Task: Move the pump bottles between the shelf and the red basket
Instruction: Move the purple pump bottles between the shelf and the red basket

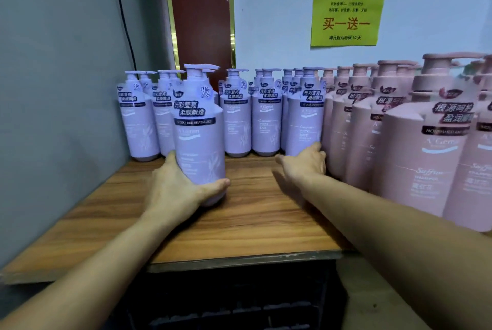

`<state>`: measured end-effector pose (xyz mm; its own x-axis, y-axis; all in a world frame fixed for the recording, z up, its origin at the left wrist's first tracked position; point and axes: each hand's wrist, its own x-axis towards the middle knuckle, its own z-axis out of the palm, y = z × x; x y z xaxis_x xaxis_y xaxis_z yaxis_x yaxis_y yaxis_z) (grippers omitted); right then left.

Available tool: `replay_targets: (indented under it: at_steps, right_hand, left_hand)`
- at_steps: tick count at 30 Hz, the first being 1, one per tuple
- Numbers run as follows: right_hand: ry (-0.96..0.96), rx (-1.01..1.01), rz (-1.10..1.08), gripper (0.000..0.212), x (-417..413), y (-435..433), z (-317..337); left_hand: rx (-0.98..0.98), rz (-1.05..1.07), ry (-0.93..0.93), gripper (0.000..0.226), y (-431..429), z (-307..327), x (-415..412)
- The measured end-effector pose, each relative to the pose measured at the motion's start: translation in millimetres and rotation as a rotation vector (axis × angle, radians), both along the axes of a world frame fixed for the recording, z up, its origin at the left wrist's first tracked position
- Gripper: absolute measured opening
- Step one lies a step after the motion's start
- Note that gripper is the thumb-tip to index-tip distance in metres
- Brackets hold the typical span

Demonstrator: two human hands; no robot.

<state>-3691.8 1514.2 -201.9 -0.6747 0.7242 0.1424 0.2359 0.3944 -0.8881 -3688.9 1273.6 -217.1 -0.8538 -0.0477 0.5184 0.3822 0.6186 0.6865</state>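
Purple pump bottles [237, 122] stand in a packed row along the back edge of the wooden shelf [253, 218], and pink pump bottles [426, 156] crowd its right side from the back to the front edge. From my remote seat I see the left hand [175, 186] gripping one lavender bottle [199, 138] low on its body, thumb across the front. That bottle is upright, forward of the row and towards the shelf's left edge (whether its base touches the board I cannot tell). The right hand [300, 162] reaches to the end bottle [306, 122] of the purple row, just beside the pink ones, with its fingers against the base and its thumb spread to the left. I cannot tell whether those fingers curl round it. A green notice [347, 17] hangs on the wall above the pink bottles.
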Motion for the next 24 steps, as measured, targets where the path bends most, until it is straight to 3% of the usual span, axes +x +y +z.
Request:
replay_targets:
  at_steps: [4,8,15,19,24]
  right_hand:
    - [0.035,-0.255,-0.115,0.091,-30,5,19]
    - [0.040,-0.302,-0.168,0.087,-57,9,22]
    - [-0.024,0.037,-0.218,0.088,-54,13,11]
    - [-0.025,0.197,-0.109,0.082,-26,3,5]
    - [-0.071,0.340,0.001,0.088,34,-7,6]
  left_hand:
    - [0.033,-0.006,-0.009,0.105,-2,-2,-4]
    - [0.032,-0.011,0.001,0.106,-2,-3,-5]
    - [0.005,0.004,-0.019,0.110,-2,-1,-6]
    - [0.013,0.013,-0.030,0.109,-2,0,-1]
    - [0.010,0.005,-0.058,0.108,-3,3,3]
